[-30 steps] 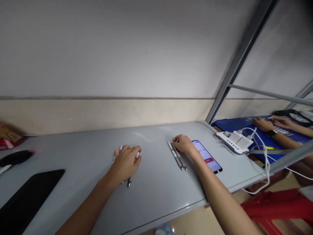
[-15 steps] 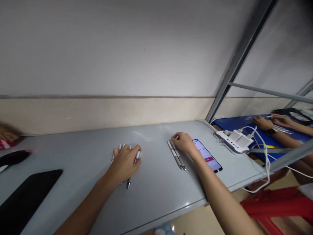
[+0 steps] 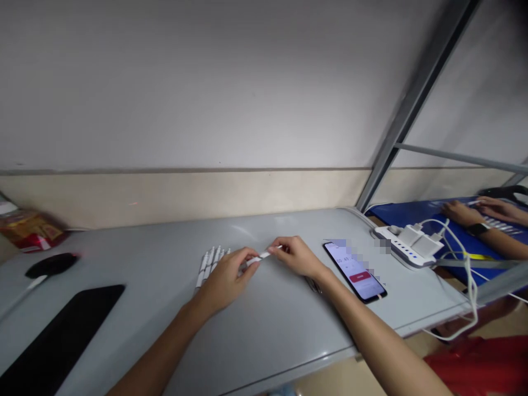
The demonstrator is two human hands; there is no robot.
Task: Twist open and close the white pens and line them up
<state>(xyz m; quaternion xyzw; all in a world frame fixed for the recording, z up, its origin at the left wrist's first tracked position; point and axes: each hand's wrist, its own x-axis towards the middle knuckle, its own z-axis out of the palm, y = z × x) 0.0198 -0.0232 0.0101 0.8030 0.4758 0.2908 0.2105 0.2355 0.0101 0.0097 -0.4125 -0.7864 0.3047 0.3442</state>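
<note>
A white pen (image 3: 263, 256) is held between my two hands above the grey desk. My left hand (image 3: 231, 275) is closed around its left end, with thumb and fingers pinching it. At the other end, the fingertips of my right hand (image 3: 297, 256) also pinch the pen. Several white pens (image 3: 207, 264) lie side by side just left of my left hand, which partly covers them. Under my right wrist, metallic pen tips (image 3: 313, 284) peek out; the rest of those pens is hidden.
To the right lie a phone (image 3: 357, 275) with its screen lit and a white power strip (image 3: 406, 247) with cables. A dark flat object (image 3: 68, 335), a black round pad (image 3: 51, 265) and a red-labelled jar (image 3: 33, 231) are on the left. Another person's hands (image 3: 462, 213) work over a blue table.
My left hand has moved right, uncovering the row of pens. My right hand has come left from the pens beside the phone, and both hands now meet at one pen.
</note>
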